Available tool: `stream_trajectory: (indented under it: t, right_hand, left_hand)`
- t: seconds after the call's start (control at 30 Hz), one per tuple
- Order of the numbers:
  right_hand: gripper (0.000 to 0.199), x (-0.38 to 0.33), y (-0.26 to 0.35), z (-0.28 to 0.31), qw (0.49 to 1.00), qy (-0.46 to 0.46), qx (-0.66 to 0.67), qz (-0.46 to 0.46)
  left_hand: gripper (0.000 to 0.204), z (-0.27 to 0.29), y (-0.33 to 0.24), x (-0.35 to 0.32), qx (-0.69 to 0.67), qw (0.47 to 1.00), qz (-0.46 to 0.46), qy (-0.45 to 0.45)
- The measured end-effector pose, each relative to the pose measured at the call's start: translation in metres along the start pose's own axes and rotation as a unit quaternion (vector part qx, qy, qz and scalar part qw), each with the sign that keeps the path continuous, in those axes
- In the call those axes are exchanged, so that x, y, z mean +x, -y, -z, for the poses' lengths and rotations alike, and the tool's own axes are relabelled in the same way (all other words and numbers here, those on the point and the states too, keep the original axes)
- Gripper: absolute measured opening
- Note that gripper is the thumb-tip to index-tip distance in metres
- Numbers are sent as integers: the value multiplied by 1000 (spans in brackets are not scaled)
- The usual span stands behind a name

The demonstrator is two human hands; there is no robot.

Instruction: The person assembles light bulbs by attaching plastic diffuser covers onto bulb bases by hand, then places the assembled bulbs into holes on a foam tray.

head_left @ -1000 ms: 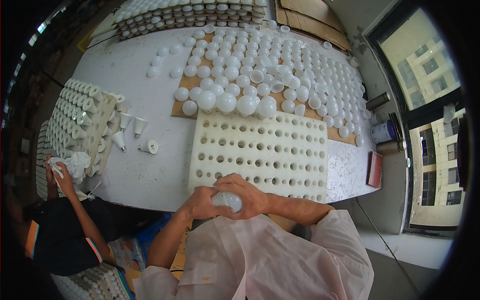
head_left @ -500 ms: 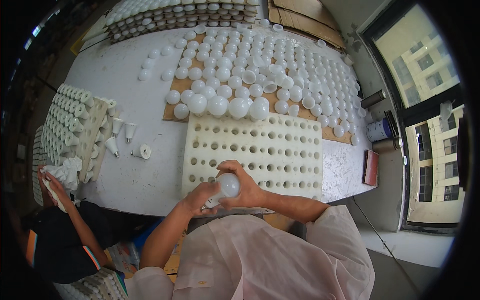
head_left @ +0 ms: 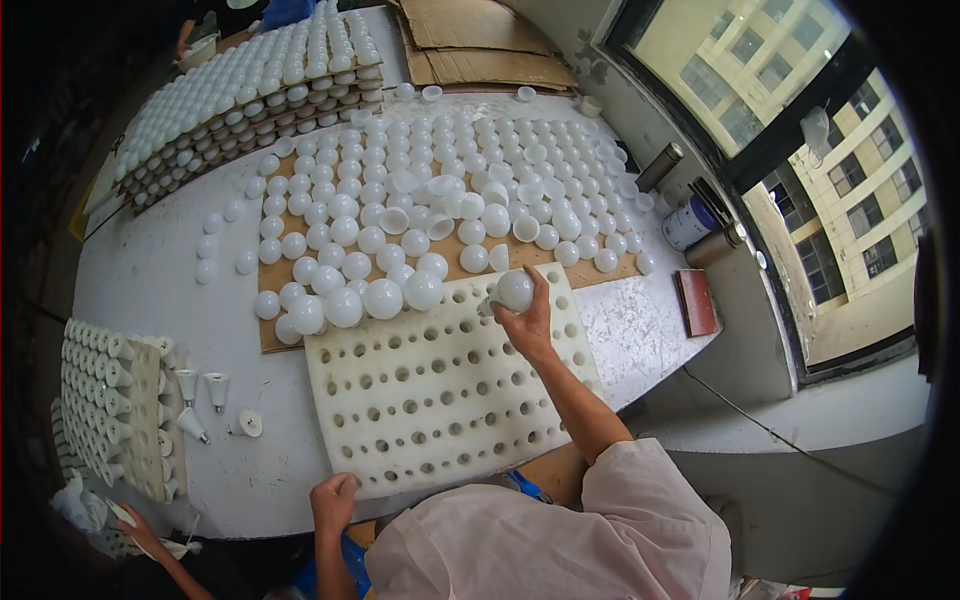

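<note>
My right hand (head_left: 527,325) is closed around a white LED bulb (head_left: 515,290), its round dome up and right and its base pointing left. It holds the bulb over the far right part of a white foam tray (head_left: 440,385) with rows of holes. My left hand (head_left: 334,502) is closed at the tray's near left corner, fingers curled against it. Several assembled bulbs (head_left: 383,298) stand along the tray's far left edge. Beyond them, many loose white domes (head_left: 410,180) cover a brown cardboard sheet (head_left: 272,330).
At left, a rack of bulb bases (head_left: 95,400) stands by several loose bases (head_left: 217,392). A co-worker's hand (head_left: 143,530) holds a white cloth. Stacked dome trays (head_left: 250,90) and cardboard (head_left: 480,45) lie far back. A red box (head_left: 695,303) and flasks (head_left: 718,243) line the right wall.
My right hand has carried the bulb away from my body over the tray's far side. My left hand has let go of the bulb and moved to the tray's corner. The view has turned.
</note>
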State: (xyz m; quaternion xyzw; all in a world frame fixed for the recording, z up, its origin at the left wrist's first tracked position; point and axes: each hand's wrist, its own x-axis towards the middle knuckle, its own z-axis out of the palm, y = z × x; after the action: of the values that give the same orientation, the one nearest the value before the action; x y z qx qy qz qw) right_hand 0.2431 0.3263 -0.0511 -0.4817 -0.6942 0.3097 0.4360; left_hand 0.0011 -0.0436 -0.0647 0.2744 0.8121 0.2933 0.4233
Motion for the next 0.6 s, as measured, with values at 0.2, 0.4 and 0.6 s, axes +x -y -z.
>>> stream_trajectory:
  t: [0.2,0.4,0.6]
  right_hand:
    - [77,33,-4,-27,977,118,-70,165]
    - [58,52,-7,-47,982,174,72,-10]
    - [59,148,-139,0,924,271,-264,57]
  left_hand:
    - [44,18,-28,-18,141,986,-19,-87]
    - [45,23,18,-17,-2,986,73,-148]
    - [44,-9,34,22,-8,990,63,-123]
